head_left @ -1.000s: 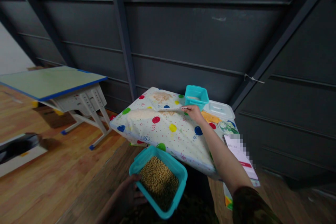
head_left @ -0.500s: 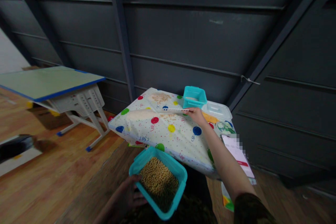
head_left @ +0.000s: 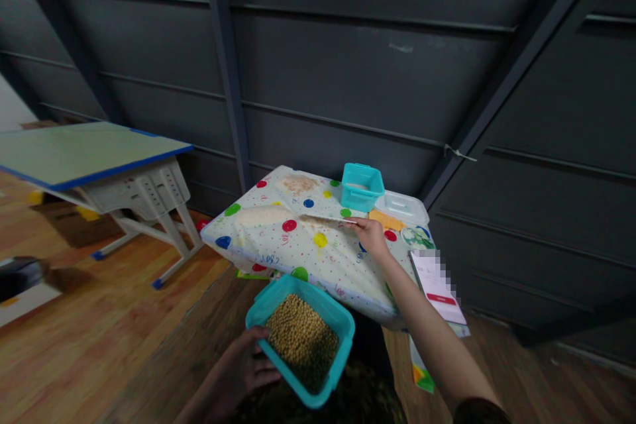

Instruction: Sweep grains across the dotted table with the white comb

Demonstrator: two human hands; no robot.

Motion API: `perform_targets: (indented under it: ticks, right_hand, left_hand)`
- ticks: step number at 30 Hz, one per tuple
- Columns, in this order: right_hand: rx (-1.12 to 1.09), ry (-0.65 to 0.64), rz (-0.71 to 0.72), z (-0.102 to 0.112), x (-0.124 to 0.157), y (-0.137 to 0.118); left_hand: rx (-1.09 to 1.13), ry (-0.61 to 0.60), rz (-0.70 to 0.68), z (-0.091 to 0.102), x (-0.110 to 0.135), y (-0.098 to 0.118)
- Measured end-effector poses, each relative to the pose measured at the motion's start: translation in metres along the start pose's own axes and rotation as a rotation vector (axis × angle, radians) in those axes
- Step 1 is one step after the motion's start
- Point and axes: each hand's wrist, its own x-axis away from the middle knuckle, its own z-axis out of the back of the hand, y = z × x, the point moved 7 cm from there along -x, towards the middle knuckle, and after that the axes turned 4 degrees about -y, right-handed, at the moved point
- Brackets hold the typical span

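Observation:
My left hand (head_left: 251, 366) grips the near left rim of a teal plastic container (head_left: 340, 324), thumb over the edge. Yellow soybeans (head_left: 301, 331) fill much of it, their near part in shadow. My right hand (head_left: 368, 233) is closed around one end of a thin, pale, flat strip (head_left: 325, 218), seen nearly edge-on; its exact kind is unclear. The strip's far end reaches over a pile of pale grains (head_left: 265, 214) on the balloon-print tablecloth (head_left: 318, 262). Farther back lies a smaller, browner patch of grains (head_left: 299, 184).
At the table's back stands a second teal container (head_left: 362, 200) with pale contents. Beside it are a clear lid (head_left: 405, 207), an orange cloth (head_left: 386, 220) and a green-and-white item (head_left: 416, 237). A phone (head_left: 437, 288) lies at the right edge. A green-topped desk (head_left: 94, 149) stands left.
The strip has tilted, its left end now lower and nearer the grains, and my right hand has come slightly nearer. My left hand still holds the soybean container. The view has shifted slightly right.

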Motion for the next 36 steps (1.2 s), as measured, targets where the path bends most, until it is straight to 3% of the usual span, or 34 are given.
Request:
perform_targets:
  ticks: [15, 23, 27, 32, 36]
  right_hand:
    - [-0.085, 0.007, -0.008, -0.004, 0.036, 0.000]
    - [-0.048, 0.027, -0.007, -0.020, 0.021, -0.011]
    - [-0.054, -0.018, -0.014, -0.020, 0.027, -0.011]
    - [-0.073, -0.019, 0.001, -0.012, 0.034, -0.014]
    - [-0.077, 0.004, -0.020, -0.019, 0.026, -0.017]
  left_hand:
    - [-0.103, -0.010, -0.004, -0.004, 0.000, 0.004]
    - [-0.099, -0.013, 0.003, -0.004, 0.000, 0.002]
    - [-0.092, -0.048, -0.022, -0.007, 0.003, 0.005]
    - [-0.109, 0.012, -0.037, -0.010, 0.010, 0.008]
    - [-0.116, 0.049, -0.013, -0.011, 0.011, 0.008]
